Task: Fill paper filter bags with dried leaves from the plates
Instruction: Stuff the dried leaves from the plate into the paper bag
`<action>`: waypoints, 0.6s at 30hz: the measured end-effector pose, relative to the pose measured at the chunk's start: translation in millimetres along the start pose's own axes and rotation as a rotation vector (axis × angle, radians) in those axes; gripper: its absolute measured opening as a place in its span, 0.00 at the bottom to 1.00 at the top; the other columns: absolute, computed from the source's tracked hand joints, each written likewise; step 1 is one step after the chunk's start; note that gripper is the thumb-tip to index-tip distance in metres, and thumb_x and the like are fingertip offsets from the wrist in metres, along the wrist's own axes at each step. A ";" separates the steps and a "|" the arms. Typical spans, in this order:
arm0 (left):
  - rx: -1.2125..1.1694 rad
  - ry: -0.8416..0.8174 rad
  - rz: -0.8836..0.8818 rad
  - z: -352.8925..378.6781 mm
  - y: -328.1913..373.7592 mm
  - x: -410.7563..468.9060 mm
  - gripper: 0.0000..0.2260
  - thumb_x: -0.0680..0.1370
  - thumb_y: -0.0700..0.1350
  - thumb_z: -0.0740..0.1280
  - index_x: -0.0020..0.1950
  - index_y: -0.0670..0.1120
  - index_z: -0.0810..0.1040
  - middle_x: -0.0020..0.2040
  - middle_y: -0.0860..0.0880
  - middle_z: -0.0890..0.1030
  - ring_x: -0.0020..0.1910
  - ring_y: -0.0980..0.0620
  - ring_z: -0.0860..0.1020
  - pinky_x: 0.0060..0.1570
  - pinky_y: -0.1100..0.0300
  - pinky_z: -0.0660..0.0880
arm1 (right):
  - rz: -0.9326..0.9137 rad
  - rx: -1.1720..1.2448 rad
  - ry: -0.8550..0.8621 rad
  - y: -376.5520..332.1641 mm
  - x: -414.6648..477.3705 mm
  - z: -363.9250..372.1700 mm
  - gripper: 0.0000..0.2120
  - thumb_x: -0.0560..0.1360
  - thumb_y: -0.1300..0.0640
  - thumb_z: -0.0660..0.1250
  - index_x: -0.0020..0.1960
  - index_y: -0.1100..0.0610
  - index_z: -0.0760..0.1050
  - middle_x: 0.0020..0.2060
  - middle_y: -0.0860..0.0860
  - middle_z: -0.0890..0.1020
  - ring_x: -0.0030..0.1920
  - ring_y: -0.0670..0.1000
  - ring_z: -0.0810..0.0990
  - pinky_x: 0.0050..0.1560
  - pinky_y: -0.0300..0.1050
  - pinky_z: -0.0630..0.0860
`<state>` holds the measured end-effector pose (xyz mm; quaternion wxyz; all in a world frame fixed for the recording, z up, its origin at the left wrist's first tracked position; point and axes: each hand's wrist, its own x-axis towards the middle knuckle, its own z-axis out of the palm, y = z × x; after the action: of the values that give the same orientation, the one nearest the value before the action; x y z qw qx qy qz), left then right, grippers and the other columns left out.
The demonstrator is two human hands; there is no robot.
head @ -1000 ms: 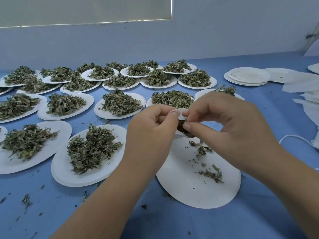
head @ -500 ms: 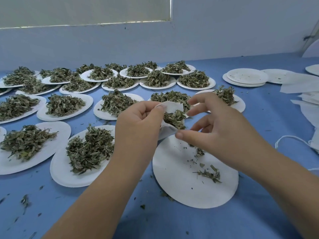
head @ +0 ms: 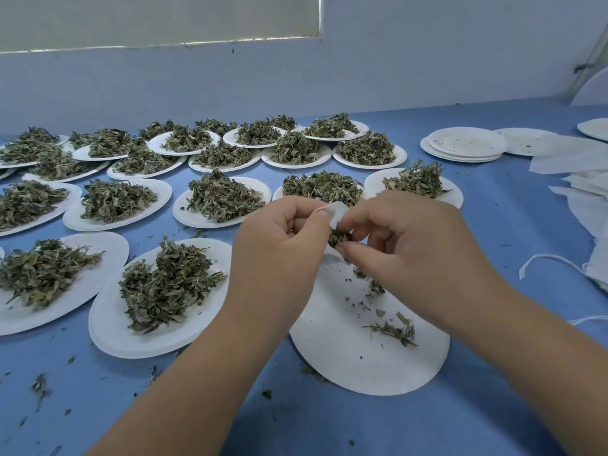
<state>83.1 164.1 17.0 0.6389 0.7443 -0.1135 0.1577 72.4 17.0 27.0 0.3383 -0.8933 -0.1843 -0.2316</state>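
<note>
A white paper filter bag (head: 336, 214) hangs between my hands above a nearly bare white plate (head: 355, 353). My left hand (head: 279, 245) pinches the bag's near rim and holds its mouth apart. My right hand (head: 404, 245) has curled fingers at the mouth, pinching the far rim and pressing a clump of dried leaves (head: 339, 237) into it. A few leaf scraps (head: 394, 329) lie on the plate below. Most of the bag is hidden behind my fingers.
Several white plates heaped with dried leaves (head: 164, 284) cover the blue table to the left and behind. A stack of used plates (head: 464, 144) sits at the back right. Loose filter bags (head: 585, 192) and a white string (head: 546, 261) lie at the right edge.
My right hand had drawn back from the bag with spread fingers; now it is closed in at the bag's mouth again, on the leaves. My left hand kept its hold on the bag.
</note>
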 end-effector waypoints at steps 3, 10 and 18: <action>0.010 -0.010 0.023 0.9 -0.3 -0.1 0.08 0.78 0.42 0.67 0.40 0.49 0.82 0.22 0.58 0.69 0.22 0.58 0.63 0.24 0.66 0.62 | -0.055 -0.104 0.020 0.7 0.9 2.0 0.04 0.69 0.56 0.75 0.43 0.52 0.82 0.33 0.40 0.71 0.34 0.41 0.71 0.38 0.30 0.65; -0.021 -0.022 -0.011 -0.5 0.1 0.5 0.07 0.78 0.43 0.67 0.41 0.48 0.84 0.24 0.57 0.70 0.25 0.55 0.66 0.25 0.59 0.68 | -0.038 -0.092 0.046 2.9 1.1 -1.2 0.03 0.72 0.50 0.72 0.43 0.48 0.83 0.31 0.40 0.68 0.39 0.40 0.72 0.37 0.29 0.64; -0.137 0.019 -0.103 -5.0 1.4 2.7 0.07 0.77 0.42 0.68 0.41 0.46 0.83 0.26 0.52 0.70 0.23 0.57 0.65 0.23 0.67 0.68 | 0.001 -0.104 -0.031 0.6 1.4 -6.4 0.17 0.69 0.41 0.64 0.53 0.46 0.82 0.34 0.39 0.68 0.40 0.36 0.70 0.40 0.26 0.63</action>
<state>84.6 168.9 20.0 0.6968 0.7021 -0.0796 0.1237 72.0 12.4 31.7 0.2888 -0.9132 -0.1766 -0.2267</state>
